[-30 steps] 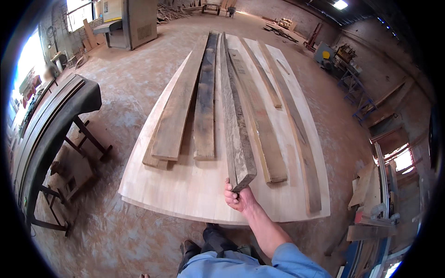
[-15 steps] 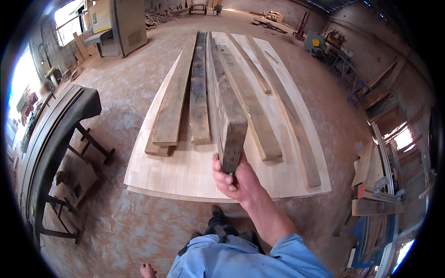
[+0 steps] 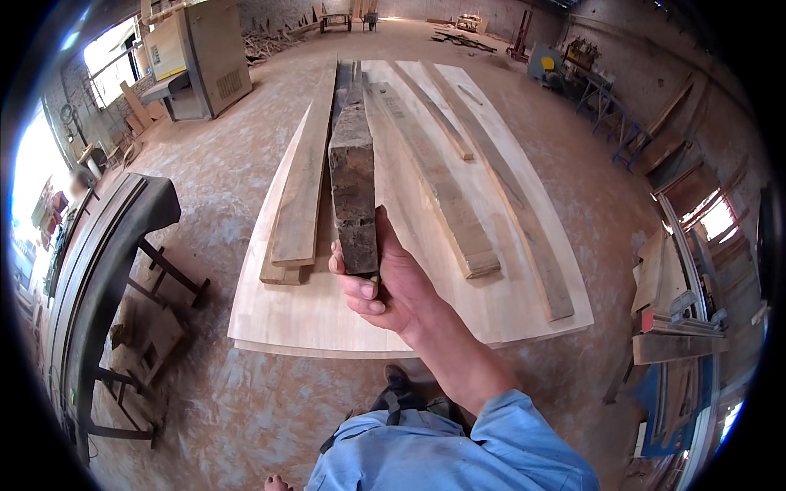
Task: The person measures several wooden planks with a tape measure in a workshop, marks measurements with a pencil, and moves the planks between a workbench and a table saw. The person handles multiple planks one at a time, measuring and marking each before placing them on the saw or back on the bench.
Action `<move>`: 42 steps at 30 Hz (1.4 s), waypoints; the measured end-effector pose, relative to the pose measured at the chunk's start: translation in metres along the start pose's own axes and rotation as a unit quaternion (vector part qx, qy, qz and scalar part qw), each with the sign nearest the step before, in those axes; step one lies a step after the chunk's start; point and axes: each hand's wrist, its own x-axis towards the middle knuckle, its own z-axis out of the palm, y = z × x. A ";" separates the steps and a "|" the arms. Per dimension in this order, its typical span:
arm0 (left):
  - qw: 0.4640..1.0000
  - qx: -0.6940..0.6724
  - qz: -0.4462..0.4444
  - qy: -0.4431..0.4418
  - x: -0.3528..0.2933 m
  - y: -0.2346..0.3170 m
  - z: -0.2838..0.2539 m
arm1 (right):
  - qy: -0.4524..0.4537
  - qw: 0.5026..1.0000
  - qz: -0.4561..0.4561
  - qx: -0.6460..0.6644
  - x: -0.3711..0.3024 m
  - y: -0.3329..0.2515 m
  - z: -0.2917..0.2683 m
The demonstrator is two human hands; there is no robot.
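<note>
My right hand (image 3: 385, 282) is closed around the near end of a rough, dark wooden plank (image 3: 354, 192), lifting that end toward me. Seen end-on, the plank stretches away over the stack and covers most of a dark-stained board behind it. Only the top of my left hand (image 3: 277, 484) shows at the lower edge, hanging low and away from the wood; its fingers are mostly cut off. Left of the held plank lie two stacked brown boards (image 3: 296, 221). To its right rests a thick, pale board (image 3: 442, 196).
Beneath the boards is a large pale wooden panel (image 3: 524, 323). A long narrow board (image 3: 512, 209) and a short strip (image 3: 438, 119) lie on its right. A dark-topped bench (image 3: 106, 245) stands left, a boxy machine (image 3: 201, 65) far left, and a saw table (image 3: 679, 344) right.
My right hand has carried the near end of the plank leftward, from beside the dark-stained board to over it. The plank's end face now points more toward me. My left hand has dropped lower.
</note>
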 end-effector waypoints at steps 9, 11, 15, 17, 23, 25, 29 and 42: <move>0.984 0.083 0.159 -0.025 0.010 -0.031 0.003 | 0.061 0.998 0.024 0.022 -0.012 0.011 -0.014; 0.948 -0.250 -0.184 -0.070 -0.018 0.029 0.003 | 0.074 0.996 0.023 0.044 -0.022 0.020 -0.036; 0.945 -0.265 -0.179 -0.064 -0.033 0.050 -0.001 | 0.070 0.992 -0.003 0.102 -0.046 0.029 -0.079; 0.952 -0.247 -0.177 -0.050 -0.025 0.043 0.003 | 0.075 0.992 -0.008 0.099 -0.055 0.033 -0.097; 0.958 -0.242 -0.124 -0.090 0.014 0.034 -0.015 | 0.079 0.990 -0.012 0.116 -0.085 0.054 -0.143; 0.966 -0.232 -0.066 -0.095 0.023 0.060 -0.025 | 0.083 0.988 -0.009 0.127 -0.112 0.072 -0.150; 0.963 -0.240 0.026 -0.120 0.009 0.186 -0.070 | 0.054 0.988 -0.019 0.146 -0.154 0.107 -0.147; 0.718 -0.417 0.338 -0.443 -0.171 0.423 -0.145 | 0.018 0.973 -0.020 0.228 -0.243 0.166 -0.151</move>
